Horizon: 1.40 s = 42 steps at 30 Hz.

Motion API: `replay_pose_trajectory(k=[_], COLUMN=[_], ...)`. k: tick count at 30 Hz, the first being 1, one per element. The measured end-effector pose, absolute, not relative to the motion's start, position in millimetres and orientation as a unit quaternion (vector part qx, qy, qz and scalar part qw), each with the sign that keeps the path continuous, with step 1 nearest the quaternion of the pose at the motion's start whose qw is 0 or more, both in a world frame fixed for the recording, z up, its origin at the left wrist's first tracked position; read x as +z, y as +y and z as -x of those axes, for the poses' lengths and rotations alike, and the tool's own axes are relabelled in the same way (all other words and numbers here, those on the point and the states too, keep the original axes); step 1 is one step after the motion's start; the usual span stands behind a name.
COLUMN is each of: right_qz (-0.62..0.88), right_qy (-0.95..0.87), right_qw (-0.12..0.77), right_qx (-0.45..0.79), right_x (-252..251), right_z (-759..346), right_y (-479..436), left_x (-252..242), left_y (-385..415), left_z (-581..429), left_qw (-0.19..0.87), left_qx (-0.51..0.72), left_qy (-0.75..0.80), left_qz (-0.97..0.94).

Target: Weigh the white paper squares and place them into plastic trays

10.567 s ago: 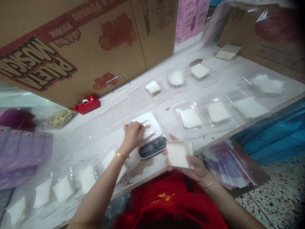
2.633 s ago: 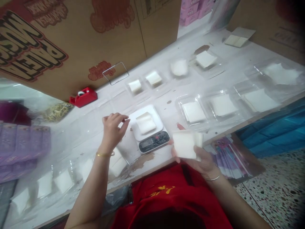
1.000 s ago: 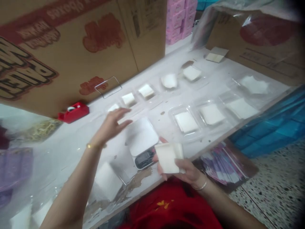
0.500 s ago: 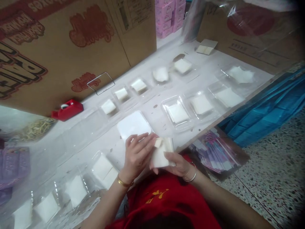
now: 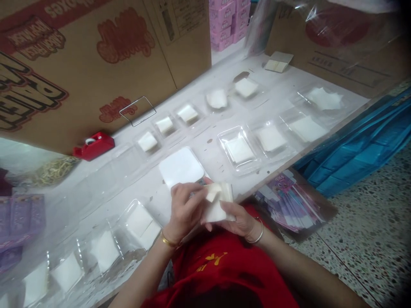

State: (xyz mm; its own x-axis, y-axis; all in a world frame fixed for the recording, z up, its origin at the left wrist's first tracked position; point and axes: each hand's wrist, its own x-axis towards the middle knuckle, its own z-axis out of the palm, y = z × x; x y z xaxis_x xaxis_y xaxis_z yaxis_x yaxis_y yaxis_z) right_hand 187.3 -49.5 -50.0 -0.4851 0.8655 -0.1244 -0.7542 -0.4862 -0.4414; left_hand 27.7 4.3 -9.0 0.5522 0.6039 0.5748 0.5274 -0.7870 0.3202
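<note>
A stack of square white sheets (image 5: 215, 209) lies in my right hand (image 5: 239, 219), with the thumb on top and the fingers underneath. My left hand (image 5: 186, 209) has its fingers bent over the left side of that stack, fingertips at a cream flap (image 5: 213, 194) raised from the top sheet. The left thumb is mostly hidden. Just beyond my hands is a flat white square plate (image 5: 181, 167) with rounded corners. To the left, a clear plastic tray (image 5: 136, 202) holds similar white sheets.
Several clear trays with white sheets stand in rows on the white table (image 5: 205, 160). A red tape dispenser (image 5: 98, 146) and a wire frame (image 5: 138, 111) are by the large carton (image 5: 73, 77). Below the table's edge sits a box of purple printed cards (image 5: 289, 201).
My left fingers have gone from lying rather straight along the stack's edge to bending over the flap. My right hand keeps its hold. The view has shifted slightly.
</note>
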Motion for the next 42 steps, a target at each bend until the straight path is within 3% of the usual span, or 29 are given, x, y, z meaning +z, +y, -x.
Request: replay_pose_trajectory(k=[6, 11, 17, 24, 30, 42], right_qz=[0.201, 0.223, 0.203, 0.184, 0.215, 0.219], right_qy=[-0.188, -0.171, -0.165, -0.121, -0.117, -0.135], right_qw=[0.469, 0.495, 0.508, 0.538, 0.533, 0.521], right_qx=[0.839, 0.822, 0.821, 0.814, 0.810, 0.814], right_x=[-53, -52, -48, -41, -42, -36], right_z=[-189, -196, -208, -224, -230, -224], right_y=[-44, -43, -43, -37, -38, -40], left_x=[0, -5, -15, -2, -2, -21], left_y=[46, 106, 131, 114, 103, 110], left_z=[-1, 23, 34, 60, 69, 59], left_qw=[0.237, 0.282, 0.212, 0.116, 0.129, 0.188], left_qx=[0.276, 0.175, 0.114, 0.210, 0.260, 0.215], left_qy=[0.385, 0.453, 0.452, 0.518, 0.536, 0.522], left_qz=[-0.848, -0.828, -0.859, -0.821, -0.793, -0.803])
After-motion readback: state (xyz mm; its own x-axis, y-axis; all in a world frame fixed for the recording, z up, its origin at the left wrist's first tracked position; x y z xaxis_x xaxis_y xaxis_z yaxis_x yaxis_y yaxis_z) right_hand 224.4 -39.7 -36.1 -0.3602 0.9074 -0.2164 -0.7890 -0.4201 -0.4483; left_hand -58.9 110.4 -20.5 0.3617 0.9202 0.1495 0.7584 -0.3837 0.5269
